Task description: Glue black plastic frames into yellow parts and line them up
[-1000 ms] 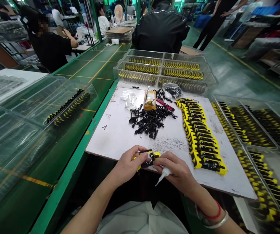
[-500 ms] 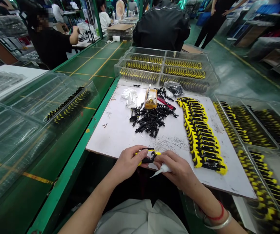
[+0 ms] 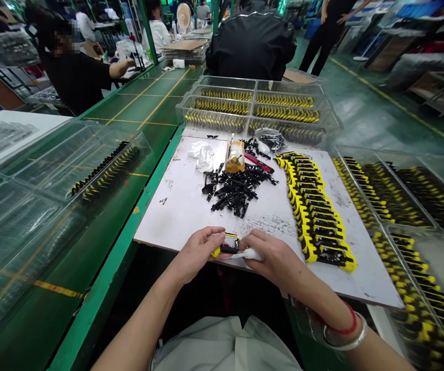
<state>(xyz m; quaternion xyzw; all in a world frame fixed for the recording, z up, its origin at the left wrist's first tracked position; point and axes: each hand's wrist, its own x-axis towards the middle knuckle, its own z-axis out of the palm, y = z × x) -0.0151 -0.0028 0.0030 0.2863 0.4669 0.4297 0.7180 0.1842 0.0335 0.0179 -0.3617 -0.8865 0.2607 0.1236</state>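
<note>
My left hand (image 3: 203, 251) is closed around a black-and-yellow plastic part (image 3: 229, 248) at the near edge of the white board (image 3: 164, 221). The part has a rectangular frame shape. My right hand (image 3: 270, 255) grips a small white glue bottle (image 3: 252, 254) with a thin nozzle pointing left, along the near side of the part. Right fingertips are at the part's right end; whether they touch it is hard to tell. Beyond my hands lies a pile of small black pieces (image 3: 235, 190). A row of black-and-yellow parts (image 3: 317, 211) stands to the right.
An orange-yellow container (image 3: 235, 158), a white crumpled cloth (image 3: 202, 155) and a bag of black pieces (image 3: 270, 139) lie at the back. Clear trays (image 3: 255, 85) of parts stand behind, left and right. Co-workers sit ahead, one in a black jacket (image 3: 251, 46).
The glue bottle has turned so its nozzle lies beside the part instead of pointing down toward me. The held part has tilted, and the right fingers have moved slightly. The view has shifted a little.
</note>
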